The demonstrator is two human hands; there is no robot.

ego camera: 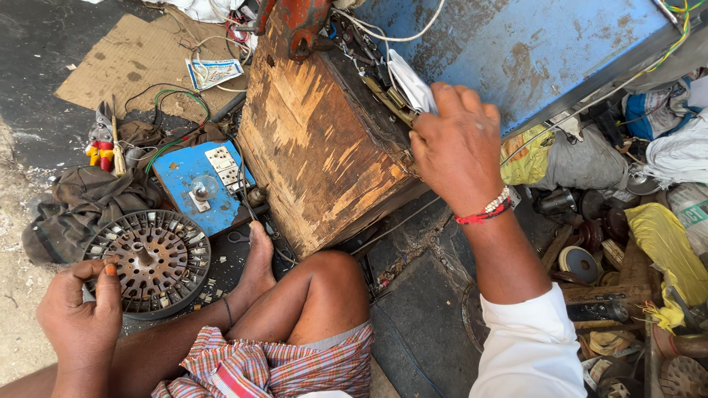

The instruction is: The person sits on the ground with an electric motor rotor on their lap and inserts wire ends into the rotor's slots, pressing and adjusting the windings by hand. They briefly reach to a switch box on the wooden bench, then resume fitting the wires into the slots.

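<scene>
Cluttered floor, right hand [457, 147] gripping white packet [411, 85] (creased)

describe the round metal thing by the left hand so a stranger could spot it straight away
Start at the big worn wooden box in the middle, then go down-left past the blue switch board. On the ground there lies a dark slotted disc, with the left hand at its rim. Nothing else nearby is a toothed wheel with a central hub.

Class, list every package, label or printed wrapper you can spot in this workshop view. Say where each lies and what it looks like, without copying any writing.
Printed packet: flat rectangle, white with blue, on the cardboard at upper left.
Printed sack: white with green lettering, right edge, partly hidden.
No screens or signs show.
</scene>
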